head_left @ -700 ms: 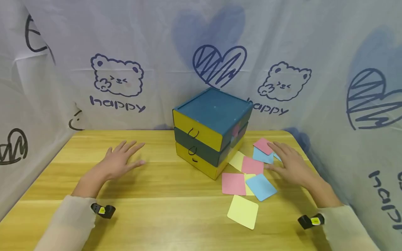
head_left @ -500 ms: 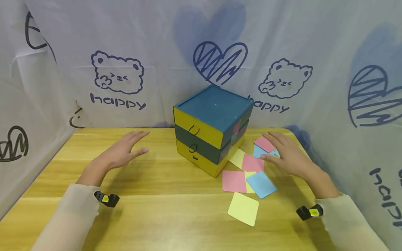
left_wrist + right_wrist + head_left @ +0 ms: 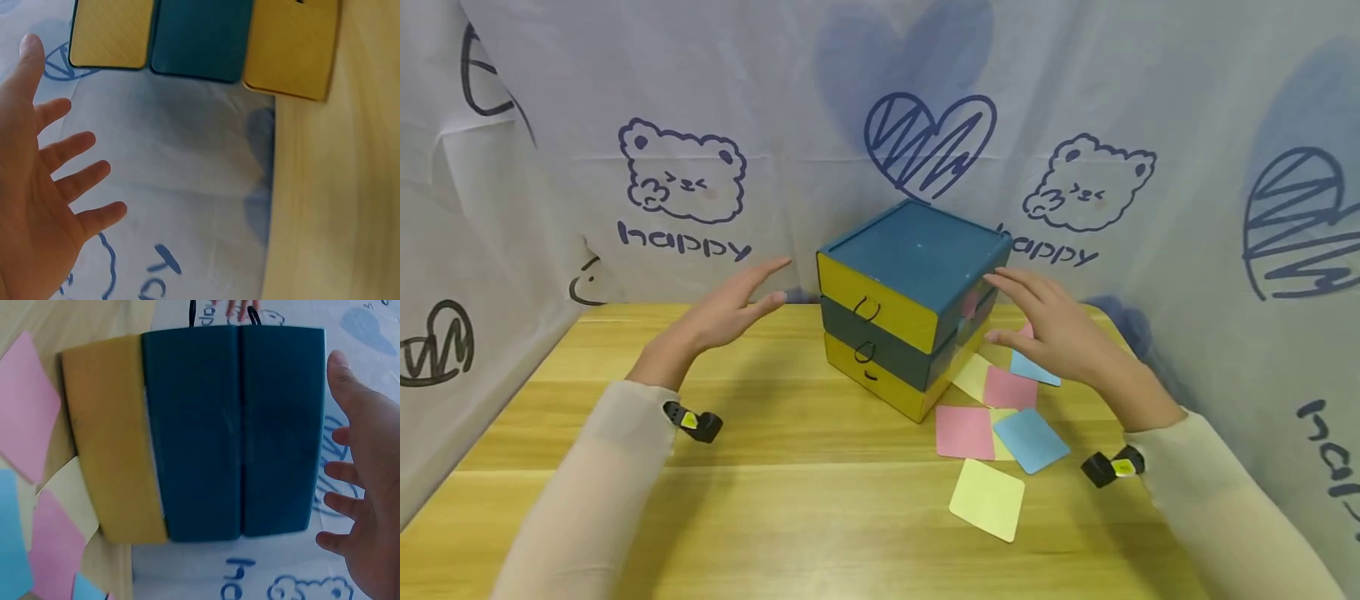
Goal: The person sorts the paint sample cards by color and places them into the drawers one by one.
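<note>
Hovering above a wood-grain table (image 3: 760,508), a person's two bare hands flank a three-tier drawer box (image 3: 917,267) that stands right of centre, toward the back. The box has a blue top and three fronts facing the near left: yellow, dark teal, then yellow, the upper two with dark loop handles. Compared with half a second ago, both hands are higher and closer in, while the box and the loose papers keep their places on the table. The left hand (image 3: 730,310), fingers spread and thumb apart, is in the air to the left of the box, with a clear gap between them. The right hand (image 3: 1063,329) has left its spot over the papers and is now just beside the box's right side — whether it touches, I cannot tell. The hands are well apart from each other, and neither grips anything. On the table right of the box lie square papers, some overlapping: a pink paper (image 3: 965,432), a blue paper (image 3: 1032,440) and, nearest the viewer, a pale yellow paper (image 3: 988,500) among them.
</note>
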The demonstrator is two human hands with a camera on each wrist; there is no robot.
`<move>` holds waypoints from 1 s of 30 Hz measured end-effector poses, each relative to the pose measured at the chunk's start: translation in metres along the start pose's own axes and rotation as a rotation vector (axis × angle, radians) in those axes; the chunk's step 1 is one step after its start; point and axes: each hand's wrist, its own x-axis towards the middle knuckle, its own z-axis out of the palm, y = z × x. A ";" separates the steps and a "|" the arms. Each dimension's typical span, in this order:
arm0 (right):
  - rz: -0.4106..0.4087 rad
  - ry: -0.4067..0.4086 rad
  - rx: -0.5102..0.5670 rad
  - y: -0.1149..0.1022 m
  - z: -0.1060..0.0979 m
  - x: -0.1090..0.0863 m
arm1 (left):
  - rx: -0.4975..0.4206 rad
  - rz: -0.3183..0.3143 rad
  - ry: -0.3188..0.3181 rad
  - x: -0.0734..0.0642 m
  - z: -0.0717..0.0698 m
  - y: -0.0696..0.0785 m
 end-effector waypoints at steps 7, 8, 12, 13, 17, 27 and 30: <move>-0.057 -0.046 -0.022 -0.019 -0.004 0.028 | 0.047 0.058 0.016 0.035 -0.008 0.018; -0.059 -0.057 -0.021 -0.022 -0.004 0.031 | 0.062 0.059 0.005 0.039 -0.009 0.021; -0.049 -0.109 -0.019 -0.030 -0.003 0.041 | 0.124 0.074 -0.044 0.052 -0.009 0.031; -0.047 -0.119 -0.018 -0.031 -0.002 0.043 | 0.139 0.082 -0.054 0.055 -0.009 0.033; -0.050 -0.143 -0.044 -0.035 0.001 0.049 | 0.187 0.109 -0.089 0.062 -0.006 0.040; -0.043 -0.183 -0.039 -0.042 0.000 0.051 | 0.167 0.092 -0.116 0.055 -0.003 0.049; -0.080 -0.182 -0.020 -0.043 0.000 0.051 | 0.166 0.113 -0.104 0.046 -0.005 0.051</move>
